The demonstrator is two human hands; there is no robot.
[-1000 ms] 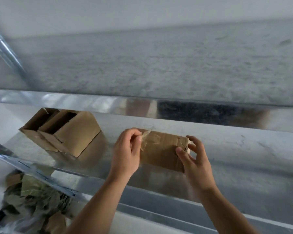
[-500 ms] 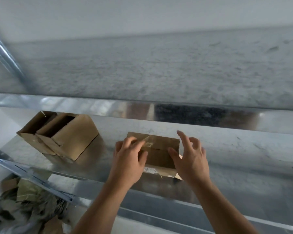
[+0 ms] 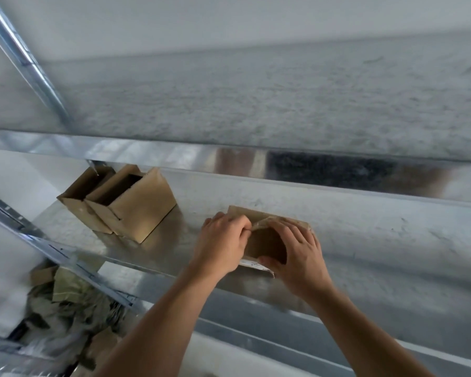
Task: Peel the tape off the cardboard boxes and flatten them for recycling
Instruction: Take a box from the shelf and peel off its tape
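Observation:
A small brown cardboard box (image 3: 264, 242) lies on the metal shelf (image 3: 174, 240) in the middle of the head view. My left hand (image 3: 220, 246) sits at its left end, its fingertips pinching a strip of clear tape (image 3: 260, 223) that lifts off the box top. My right hand (image 3: 299, 254) lies over the box's right side, fingers spread on top and thumb at the near edge, holding it down. Both hands hide much of the box.
Two open cardboard boxes (image 3: 125, 202) stand side by side at the back left of the shelf. A metal rail (image 3: 229, 156) of the shelf above crosses the view. Below left lies a pile of crumpled tape and cardboard scraps (image 3: 65, 308).
The box was tipped down flat onto the shelf. My right hand moved from its right end onto its top. My left hand keeps pulling at the tape.

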